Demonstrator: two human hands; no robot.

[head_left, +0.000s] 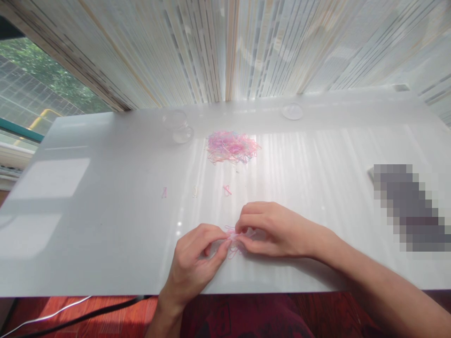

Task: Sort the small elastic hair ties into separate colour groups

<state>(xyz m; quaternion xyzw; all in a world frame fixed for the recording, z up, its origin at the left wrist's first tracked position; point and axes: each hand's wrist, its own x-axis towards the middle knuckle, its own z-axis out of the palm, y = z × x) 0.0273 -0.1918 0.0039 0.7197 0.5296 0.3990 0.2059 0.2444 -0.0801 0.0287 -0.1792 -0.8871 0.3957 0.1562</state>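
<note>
My left hand [197, 256] and my right hand [278, 230] meet near the front edge of the white table, thumbs and forefingers pinched together. Between the fingertips is a small cluster of rubber bands [230, 230], thin and mostly pink, with loops sticking out behind and in front. Fingers cover much of it. Farther back lies a loose pile of pastel rubber bands [232, 146]. In a row between pile and hands are a lilac band bundle [164, 192], a pale yellowish one [195, 191] and a pink crossed one [227, 190].
Clear round containers or lids [175, 119] lie at the back left of the white table [105, 234], and another clear round lid [292, 111] farther right. A pixelated dark object [410, 206] is on the right. A striped curtain [197, 51] hangs behind.
</note>
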